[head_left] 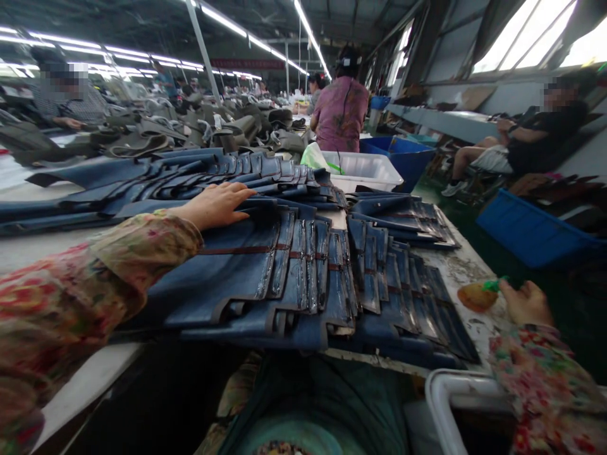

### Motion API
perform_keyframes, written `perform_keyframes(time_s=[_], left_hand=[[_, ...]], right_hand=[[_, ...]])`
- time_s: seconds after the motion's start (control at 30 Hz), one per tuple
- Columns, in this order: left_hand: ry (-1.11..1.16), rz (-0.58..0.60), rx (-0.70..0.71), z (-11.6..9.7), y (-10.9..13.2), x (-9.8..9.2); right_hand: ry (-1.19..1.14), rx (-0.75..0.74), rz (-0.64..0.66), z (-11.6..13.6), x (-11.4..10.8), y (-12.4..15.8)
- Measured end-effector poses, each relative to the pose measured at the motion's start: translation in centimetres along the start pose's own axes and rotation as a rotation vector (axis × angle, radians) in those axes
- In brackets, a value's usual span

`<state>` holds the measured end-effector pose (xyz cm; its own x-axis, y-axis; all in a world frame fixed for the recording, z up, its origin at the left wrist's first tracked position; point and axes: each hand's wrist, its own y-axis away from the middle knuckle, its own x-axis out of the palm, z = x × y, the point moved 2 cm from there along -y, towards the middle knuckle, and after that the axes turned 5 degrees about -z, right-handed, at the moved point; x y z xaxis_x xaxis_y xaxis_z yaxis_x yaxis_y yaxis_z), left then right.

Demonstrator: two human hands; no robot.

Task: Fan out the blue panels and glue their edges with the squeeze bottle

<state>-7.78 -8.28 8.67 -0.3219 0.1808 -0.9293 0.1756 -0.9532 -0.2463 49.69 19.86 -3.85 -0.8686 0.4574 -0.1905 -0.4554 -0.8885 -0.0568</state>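
My left hand (220,205) lies with fingers stretched out on a stack of blue leather-like panels (227,272). The panels overlap like steps, and their dark-edged ends carry shiny, wet-looking strips and a brown band. Past the table's right edge my right hand (528,303) is closed on the green end of an amber, rounded tool (478,297); motion blur hides its exact kind. A second fan of blue panels (412,297) lies between the tool and the first stack.
A white bin (455,379) stands below the table's right corner. Behind the panels are a white crate (365,167), a blue bin (398,155) and a heap of grey-green pieces (237,129). Another blue bin (535,227) is at right. Several people sit around.
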Motion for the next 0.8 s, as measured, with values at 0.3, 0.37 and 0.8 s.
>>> perform_keyframes(time_s=[0.3, 0.37, 0.8], left_hand=[[0.828, 0.006, 0.327, -15.7, 10.1, -11.3], [1.081, 0.124, 0.444, -20.2, 12.8, -11.1], [2.178, 0.53, -0.04, -31.4, 12.0, -3.9]], right_hand=[[-0.825, 0.117, 0.632, 10.0, 0.8, 21.8], [-0.831, 0.146, 0.696, 10.9, 0.9, 24.5], [-0.79, 0.215, 0.822, 10.5, 0.6, 29.5]])
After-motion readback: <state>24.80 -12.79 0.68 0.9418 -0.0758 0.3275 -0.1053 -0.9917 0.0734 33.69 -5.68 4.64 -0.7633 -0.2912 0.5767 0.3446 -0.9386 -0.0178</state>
